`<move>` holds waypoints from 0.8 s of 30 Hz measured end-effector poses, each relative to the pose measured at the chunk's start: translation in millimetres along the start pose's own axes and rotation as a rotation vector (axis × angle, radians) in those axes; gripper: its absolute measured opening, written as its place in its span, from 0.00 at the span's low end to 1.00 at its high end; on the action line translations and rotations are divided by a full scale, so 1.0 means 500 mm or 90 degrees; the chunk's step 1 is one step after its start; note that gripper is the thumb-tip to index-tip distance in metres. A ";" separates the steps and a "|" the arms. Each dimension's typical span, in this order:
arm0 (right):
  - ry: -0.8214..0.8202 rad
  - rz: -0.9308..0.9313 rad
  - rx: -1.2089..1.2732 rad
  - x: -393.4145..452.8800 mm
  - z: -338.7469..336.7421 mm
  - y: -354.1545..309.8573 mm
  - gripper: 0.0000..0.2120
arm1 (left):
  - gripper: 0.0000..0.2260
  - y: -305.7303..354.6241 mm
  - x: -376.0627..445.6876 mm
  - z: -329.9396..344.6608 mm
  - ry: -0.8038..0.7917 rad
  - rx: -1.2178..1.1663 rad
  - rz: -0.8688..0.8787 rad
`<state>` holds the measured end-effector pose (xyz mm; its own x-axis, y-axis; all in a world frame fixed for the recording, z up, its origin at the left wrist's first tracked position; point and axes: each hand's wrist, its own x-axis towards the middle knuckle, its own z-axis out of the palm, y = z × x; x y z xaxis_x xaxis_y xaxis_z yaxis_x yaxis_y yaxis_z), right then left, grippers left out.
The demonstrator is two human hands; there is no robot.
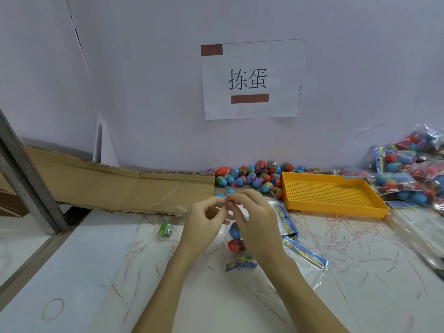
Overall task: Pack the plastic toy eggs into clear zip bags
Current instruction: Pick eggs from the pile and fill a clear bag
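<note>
Far left on the table (72, 260) a rubber band (52, 310) lies by itself, then a small green wrapped item (165, 230), both well apart from the work. Next the left hand (204, 227): thumb + forefinger curled and pinching the top edge of a clear zip bag (236, 246), w/ two blue egg tops (225, 193) showing just beyond the fingertips; can't tell if those sit in the bag mouth or lie loose behind it. Right hand (254, 224) meets the left at the same spot, fingers curled, pinching the bag's other lip, so both hands hold the opening and are about equally near it. The bag hangs/lies from the pinch back toward the person: long axis runs roughly away-to-near, mouth at the far end by the fingertips, printed header (240, 263) at the near end. Inside, a blue egg (234, 230) above a red egg (236, 245), both below the hands. Prob. step: closing or opening the zip; if sealing, the pinch would need to run sideways along the mouth. Further right, spare empty bags (302, 251) beside the right wrist, loose egg pile (254, 176) at the wall, empty yellow tray (334, 193) touching the pile's right edge, then packed bags (413, 169) heaped at far right.
</note>
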<state>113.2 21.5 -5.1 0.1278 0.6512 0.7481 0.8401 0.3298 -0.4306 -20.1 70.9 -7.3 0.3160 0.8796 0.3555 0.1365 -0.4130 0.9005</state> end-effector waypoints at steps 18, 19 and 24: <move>-0.057 0.077 0.095 0.008 -0.007 0.022 0.05 | 0.07 0.005 -0.008 -0.003 0.042 0.193 0.159; -0.061 0.073 0.095 0.009 -0.009 0.022 0.05 | 0.07 0.005 -0.008 -0.005 0.041 0.195 0.161; -0.074 0.070 0.089 0.014 -0.018 0.022 0.06 | 0.08 0.008 -0.008 -0.010 0.018 0.236 0.193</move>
<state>127.9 23.5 -0.2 0.1467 0.7601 0.6330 0.7425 0.3383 -0.5782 -25.4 67.0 -3.7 0.3688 0.7104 0.5994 0.3698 -0.7038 0.6066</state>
